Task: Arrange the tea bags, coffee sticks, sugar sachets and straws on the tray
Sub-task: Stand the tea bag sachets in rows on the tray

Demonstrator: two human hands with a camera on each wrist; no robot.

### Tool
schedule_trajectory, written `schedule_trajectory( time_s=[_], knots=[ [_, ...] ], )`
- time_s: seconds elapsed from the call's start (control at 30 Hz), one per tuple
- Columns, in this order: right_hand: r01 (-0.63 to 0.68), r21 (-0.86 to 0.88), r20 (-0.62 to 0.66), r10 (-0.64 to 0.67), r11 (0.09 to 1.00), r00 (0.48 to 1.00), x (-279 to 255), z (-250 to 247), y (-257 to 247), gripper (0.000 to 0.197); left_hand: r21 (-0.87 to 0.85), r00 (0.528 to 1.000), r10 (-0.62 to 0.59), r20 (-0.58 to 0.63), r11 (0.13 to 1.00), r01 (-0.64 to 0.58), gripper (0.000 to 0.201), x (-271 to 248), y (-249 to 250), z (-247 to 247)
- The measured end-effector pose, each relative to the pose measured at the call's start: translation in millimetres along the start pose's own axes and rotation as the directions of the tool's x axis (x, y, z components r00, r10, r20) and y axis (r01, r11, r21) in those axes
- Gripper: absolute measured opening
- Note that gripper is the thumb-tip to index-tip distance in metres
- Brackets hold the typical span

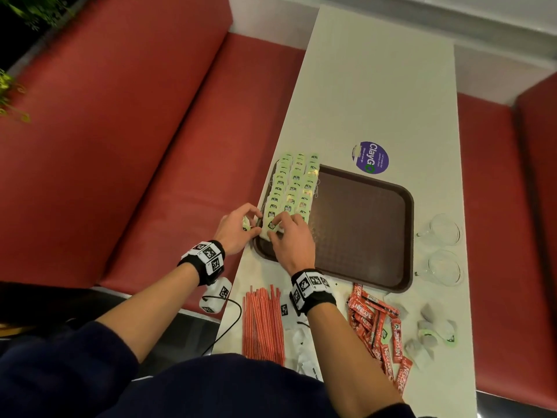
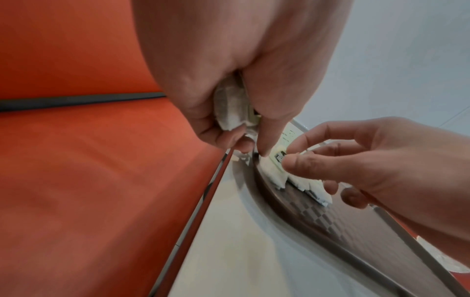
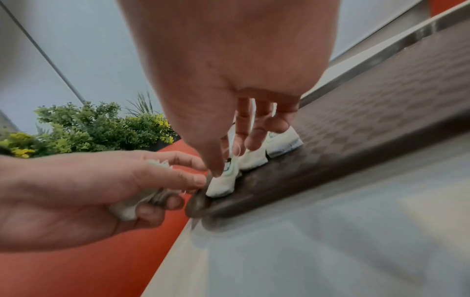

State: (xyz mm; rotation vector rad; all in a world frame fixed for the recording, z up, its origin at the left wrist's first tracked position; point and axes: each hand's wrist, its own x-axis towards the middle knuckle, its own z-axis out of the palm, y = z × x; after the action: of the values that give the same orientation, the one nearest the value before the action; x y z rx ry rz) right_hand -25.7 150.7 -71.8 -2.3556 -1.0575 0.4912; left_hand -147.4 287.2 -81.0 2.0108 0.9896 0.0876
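Three overlapping rows of pale green paper tea bags (image 1: 291, 188) run along the left side of the dark brown textured plastic tray (image 1: 361, 224), which sits on the white counter (image 1: 376, 86) close to its left edge. The right hand (image 1: 291, 239) has its fingers bent down onto the nearest bag of the left row (image 3: 221, 184), thumb and forefinger pinching it at the tag as it settles at the tray's near corner. The left hand (image 1: 238, 227) is curled round a small bunch of spare tea bags (image 2: 230, 109), held just beside the tray rim over the counter's edge.

The red-striped straws (image 1: 263, 324), red coffee sticks (image 1: 376, 330) and a few loose tea bags (image 1: 434, 336) lie on the counter near the person, not yet on the tray.

The likely trouble is the light, shingled rows: a drag of the right fingers could push neighbouring bags askew or catch a string. The left hand's bunch hangs over the red bench seat (image 1: 135, 146), so a loosened grip would probably drop bags off the counter.
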Motion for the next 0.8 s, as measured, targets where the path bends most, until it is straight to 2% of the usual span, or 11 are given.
schedule_trajectory(
  time_s=[0.1,0.3,0.43,0.5,0.63,0.7,0.8],
  knots=[
    [0.013,-0.052,0.004,-0.013,0.999,1.0,-7.9,7.9,-1.1,0.028,0.0,1.0,0.02,-0.002,1.0,-0.02,0.039,2.7,3.0,0.0],
    [0.033,-0.035,0.02,-0.032,0.999,0.999,-5.1,12.6,-4.0,0.028,0.032,0.998,0.062,0.014,0.998,-0.062,0.046,8.1,6.9,-2.2],
    [0.095,0.005,0.031,-0.095,0.995,0.995,-0.9,9.1,-2.2,0.038,0.051,0.994,0.092,-0.054,0.995,-0.089,0.043,10.8,-0.7,-0.2],
    [0.108,0.073,-0.011,-0.107,0.991,0.994,-0.6,6.3,0.4,0.04,0.054,0.991,0.102,-0.085,0.994,-0.098,0.037,11.8,-0.7,-1.1],
    [0.039,0.158,-0.123,-0.02,0.987,0.992,-5.8,4.4,5.8,0.025,0.042,0.992,0.093,-0.081,0.995,-0.09,0.033,15.4,0.5,-2.4],
    [-0.024,0.114,-0.113,0.037,0.993,0.993,-10.5,6.4,7.6,0.013,0.044,0.993,0.09,-0.07,0.995,-0.087,0.034,19.2,-0.6,-0.5],
    [-0.039,-0.006,-0.067,0.039,0.999,0.997,-15.7,13.8,8.7,0.013,0.055,0.992,0.121,-0.046,0.991,-0.118,0.034,26.2,0.8,2.6]
  ],
)
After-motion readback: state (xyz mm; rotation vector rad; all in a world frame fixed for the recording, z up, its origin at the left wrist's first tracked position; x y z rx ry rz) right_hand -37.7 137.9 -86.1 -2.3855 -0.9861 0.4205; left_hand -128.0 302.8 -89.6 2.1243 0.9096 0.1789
